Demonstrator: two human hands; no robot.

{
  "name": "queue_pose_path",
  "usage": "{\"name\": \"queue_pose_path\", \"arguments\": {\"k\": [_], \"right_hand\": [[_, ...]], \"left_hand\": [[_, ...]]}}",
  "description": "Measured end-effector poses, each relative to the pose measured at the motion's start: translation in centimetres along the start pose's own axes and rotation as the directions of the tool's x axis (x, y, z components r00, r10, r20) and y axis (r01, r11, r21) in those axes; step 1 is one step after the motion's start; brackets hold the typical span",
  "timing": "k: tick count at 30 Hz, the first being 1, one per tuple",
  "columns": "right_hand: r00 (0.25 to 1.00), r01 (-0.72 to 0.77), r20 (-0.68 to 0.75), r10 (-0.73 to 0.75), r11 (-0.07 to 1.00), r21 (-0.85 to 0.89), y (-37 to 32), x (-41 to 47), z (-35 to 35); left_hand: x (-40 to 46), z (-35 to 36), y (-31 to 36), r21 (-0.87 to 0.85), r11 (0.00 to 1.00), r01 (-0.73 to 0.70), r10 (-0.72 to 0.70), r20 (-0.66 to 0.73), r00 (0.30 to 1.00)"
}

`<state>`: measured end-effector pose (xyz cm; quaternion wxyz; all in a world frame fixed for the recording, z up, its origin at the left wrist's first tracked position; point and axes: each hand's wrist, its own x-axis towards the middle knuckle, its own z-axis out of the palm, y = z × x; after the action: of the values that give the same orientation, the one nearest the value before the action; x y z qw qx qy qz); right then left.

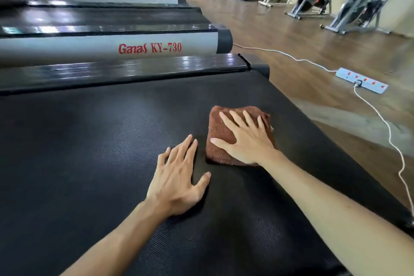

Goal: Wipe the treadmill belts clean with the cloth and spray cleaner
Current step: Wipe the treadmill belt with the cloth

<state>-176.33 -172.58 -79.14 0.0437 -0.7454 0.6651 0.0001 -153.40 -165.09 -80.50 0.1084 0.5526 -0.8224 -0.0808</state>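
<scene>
A folded brown terry cloth [220, 132] lies flat on the black textured treadmill belt [89, 141], toward the belt's 3 o'clock edge. The belt's surface is matte, finely ribbed and dark.

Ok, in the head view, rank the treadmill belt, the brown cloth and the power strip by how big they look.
1. Treadmill belt, by far the largest.
2. Brown cloth, under the right hand.
3. Power strip, which lies farther from the camera, so its true size against the cloth is unsure.

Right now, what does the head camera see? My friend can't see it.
The right hand presses a folded brown cloth flat on a black treadmill belt. The left hand rests open beside it. A white power strip lies on the wooden floor.
</scene>
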Motion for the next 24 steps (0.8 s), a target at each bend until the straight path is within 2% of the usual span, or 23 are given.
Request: {"name": "queue_pose_path", "arguments": {"k": [2,5,8,10,12,15,17,20,24], "right_hand": [[1.000,0.004,0.007,-0.004,1.000,0.017,0.8,-1.6,0.1],[0.993,-0.104,0.057,0.103,0.995,0.010,1.3,-1.4,-0.3],[0.981,-0.179,0.084,0.175,0.983,0.048,-1.2,0.7,-1.0],[0.991,-0.113,0.074,0.109,0.992,0.049,-4.1,1.5,-0.9],[0.996,0.027,0.085,-0.031,0.998,0.048,-7.9,0.3,-0.1],[0.968,0.228,0.086,-0.237,0.968,0.108,-12.9,-4.2,0.8],[0.944,0.310,0.088,-0.319,0.945,0.099,-14.1,-7.6,1.0],[0.922,0.371,0.088,-0.377,0.925,0.076,-13.7,-12.0,1.4],[0.925,0.378,-0.092,-0.369,0.920,0.107,-13.8,-15.0,2.1]], "left_hand": [[-0.8,-0.6,-0.7,-0.033,0.999,0.026,-0.026,-0.007,1.000],[-3.0,-1.1,-3.1,0.020,0.991,0.131,-0.131,-0.010,0.991],[-5.0,-2.0,-6.3,-0.010,0.977,0.212,-0.213,-0.031,0.977],[-5.8,-2.3,-8.5,-0.018,0.972,0.233,-0.233,-0.062,0.970],[-6.6,-2.7,-10.2,-0.014,0.966,0.259,-0.259,-0.077,0.963],[-7.9,-3.2,-11.5,-0.050,0.958,0.284,-0.288,-0.129,0.949],[-8.7,-3.5,-11.2,-0.095,0.956,0.279,-0.291,-0.167,0.942],[-10.6,-3.5,-9.9,-0.184,0.941,0.285,-0.319,-0.194,0.928],[-14.5,-3.5,-7.3,-0.239,0.933,0.269,-0.312,-0.161,0.937]]}}
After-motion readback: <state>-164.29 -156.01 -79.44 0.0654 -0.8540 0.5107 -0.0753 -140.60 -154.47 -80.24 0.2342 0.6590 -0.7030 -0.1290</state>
